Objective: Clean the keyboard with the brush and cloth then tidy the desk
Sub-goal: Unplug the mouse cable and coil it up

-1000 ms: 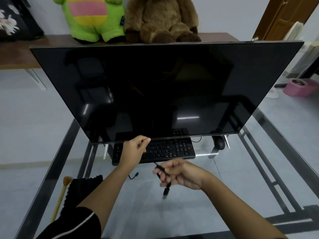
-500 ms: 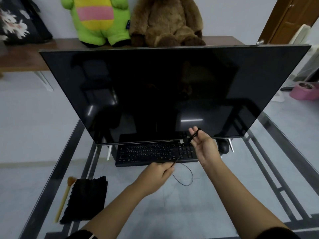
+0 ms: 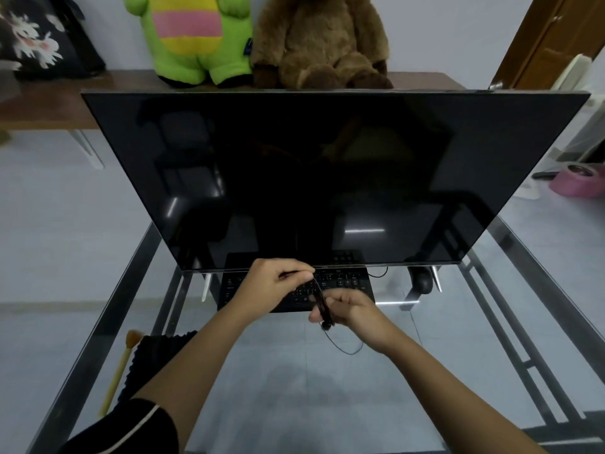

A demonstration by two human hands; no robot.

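Monitor point(image 3: 327, 178), black and unlit, fills the middle of the frame and stands on a glass desk point(image 3: 294, 404) with a metal frame. Behind it, at the upper edge, sit a green plush toy point(image 3: 196, 37) and a brown plush bear point(image 3: 320, 40). Below the screen's lower edge lies the black keyboard point(image 3: 347, 283), partly hidden by the hands. At lower left lies the dark cloth point(image 3: 147, 358), with the yellow-handled brush point(image 3: 118, 378) just beside it on its left. The left hand point(image 3: 271, 283) pinches a thin black cable point(image 3: 322, 309) between thumb and fingertips over the keyboard; the right hand point(image 3: 353, 309), just below, grips the gathered cable with curled fingers, a loop hanging beneath it. A black mouse point(image 3: 422, 281) rests right of the keyboard
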